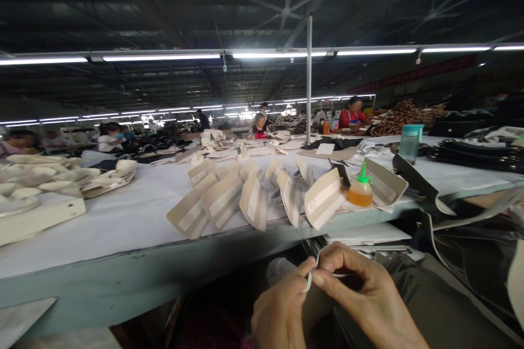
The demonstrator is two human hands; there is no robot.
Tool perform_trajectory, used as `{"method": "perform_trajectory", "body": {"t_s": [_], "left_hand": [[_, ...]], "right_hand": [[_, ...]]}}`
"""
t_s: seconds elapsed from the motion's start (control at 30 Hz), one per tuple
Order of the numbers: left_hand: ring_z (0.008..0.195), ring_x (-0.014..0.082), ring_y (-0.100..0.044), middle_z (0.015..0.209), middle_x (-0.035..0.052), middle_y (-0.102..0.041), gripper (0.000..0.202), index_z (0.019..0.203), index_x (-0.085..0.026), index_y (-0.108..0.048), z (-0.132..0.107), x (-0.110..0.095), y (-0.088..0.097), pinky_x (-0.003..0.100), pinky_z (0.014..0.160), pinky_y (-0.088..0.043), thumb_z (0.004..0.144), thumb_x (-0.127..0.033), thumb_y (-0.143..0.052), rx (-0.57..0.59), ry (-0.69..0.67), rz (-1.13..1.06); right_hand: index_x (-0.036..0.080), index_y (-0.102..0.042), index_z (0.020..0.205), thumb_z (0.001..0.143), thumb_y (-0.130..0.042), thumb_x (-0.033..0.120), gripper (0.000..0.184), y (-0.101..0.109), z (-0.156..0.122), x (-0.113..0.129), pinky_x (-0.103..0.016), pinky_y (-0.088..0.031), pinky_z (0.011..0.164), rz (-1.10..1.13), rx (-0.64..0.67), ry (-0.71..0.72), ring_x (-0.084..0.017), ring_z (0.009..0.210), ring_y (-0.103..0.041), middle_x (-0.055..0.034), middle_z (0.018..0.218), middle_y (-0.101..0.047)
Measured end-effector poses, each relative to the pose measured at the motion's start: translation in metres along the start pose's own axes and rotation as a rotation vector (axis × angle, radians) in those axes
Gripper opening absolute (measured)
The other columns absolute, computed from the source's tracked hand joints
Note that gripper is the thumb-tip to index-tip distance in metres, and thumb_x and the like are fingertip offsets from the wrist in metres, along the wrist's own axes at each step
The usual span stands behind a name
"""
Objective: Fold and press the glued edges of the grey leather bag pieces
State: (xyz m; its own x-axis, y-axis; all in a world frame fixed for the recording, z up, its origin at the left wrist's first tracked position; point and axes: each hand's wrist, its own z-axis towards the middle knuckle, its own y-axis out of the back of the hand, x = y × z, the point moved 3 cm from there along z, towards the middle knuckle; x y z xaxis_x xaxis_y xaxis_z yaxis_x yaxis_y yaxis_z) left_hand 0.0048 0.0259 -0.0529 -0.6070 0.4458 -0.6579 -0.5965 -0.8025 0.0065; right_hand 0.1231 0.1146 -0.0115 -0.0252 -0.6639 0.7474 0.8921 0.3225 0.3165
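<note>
My left hand [282, 305] and my right hand [360, 286] meet low in the view, in front of the table edge. Between their fingertips is a thin white strip [309, 281], pinched by both hands. Its lower end shows by my left fingers, and a narrow light edge runs out behind my right thumb. The rest of it is hidden by the fingers. Beyond the hands, several curved beige panels [223, 196] stand on the table [135, 218] along its near edge. A squeeze bottle [360, 192] with a green nozzle and amber liquid stands among them.
At the left, beige pieces lie piled by a cream box [45, 215]. A teal-lidded bottle [410, 144] stands at the back right near stacked dark panels [478, 155]. Dark sheets [442, 294] hang or lie beside my right arm. Several people work farther back around a pole [309, 82].
</note>
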Motion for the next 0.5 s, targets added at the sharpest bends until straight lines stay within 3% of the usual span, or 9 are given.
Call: {"method": "perform_trajectory", "body": {"t_s": [0.17, 0.3, 0.4, 0.5], "left_hand": [[0.092, 0.0275, -0.078, 0.096, 0.0017, -0.082, 0.014, 0.086, -0.035, -0.078, 0.003, 0.014, 0.011, 0.035, 0.084, -0.062, 0.088, -0.036, -0.064, 0.03, 0.03, 0.031], [0.091, 0.0242, -0.077, 0.097, 0.0026, -0.082, 0.021, 0.089, -0.033, -0.075, 0.01, 0.013, 0.008, 0.033, 0.084, -0.06, 0.094, -0.039, -0.055, 0.051, 0.043, 0.019], [0.085, 0.0198, -0.077, 0.096, 0.0022, -0.082, 0.028, 0.092, -0.032, -0.071, 0.013, 0.006, 0.001, 0.028, 0.082, -0.058, 0.1, -0.036, -0.045, 0.066, 0.065, 0.021], [0.07, 0.0181, -0.074, 0.083, 0.0018, -0.08, 0.029, 0.092, -0.032, -0.069, 0.009, 0.002, -0.006, 0.023, 0.068, -0.055, 0.101, -0.041, -0.042, 0.09, 0.06, 0.097]], "right_hand": [[0.023, -0.052, 0.074, 0.087, -0.068, 0.05, 0.034, 0.013, 0.01, -0.022, -0.023, -0.051, 0.051, -0.157, -0.028, -0.016, -0.016, 0.058, -0.063, 0.0021, 0.066, -0.062], [0.023, -0.064, 0.087, 0.085, -0.069, 0.044, 0.022, 0.04, 0.018, -0.034, -0.033, -0.053, 0.063, -0.374, -0.123, 0.081, -0.024, 0.072, -0.068, -0.0044, 0.083, -0.07], [0.026, -0.07, 0.11, 0.095, -0.056, 0.041, 0.026, 0.052, 0.013, -0.022, -0.042, -0.053, 0.083, -0.464, -0.198, 0.209, -0.029, 0.098, -0.068, -0.0098, 0.11, -0.07], [0.032, -0.072, 0.115, 0.099, -0.056, 0.037, 0.023, 0.042, 0.004, 0.0, -0.032, -0.055, 0.088, -0.471, -0.057, 0.34, -0.023, 0.102, -0.069, -0.0049, 0.113, -0.071]]}}
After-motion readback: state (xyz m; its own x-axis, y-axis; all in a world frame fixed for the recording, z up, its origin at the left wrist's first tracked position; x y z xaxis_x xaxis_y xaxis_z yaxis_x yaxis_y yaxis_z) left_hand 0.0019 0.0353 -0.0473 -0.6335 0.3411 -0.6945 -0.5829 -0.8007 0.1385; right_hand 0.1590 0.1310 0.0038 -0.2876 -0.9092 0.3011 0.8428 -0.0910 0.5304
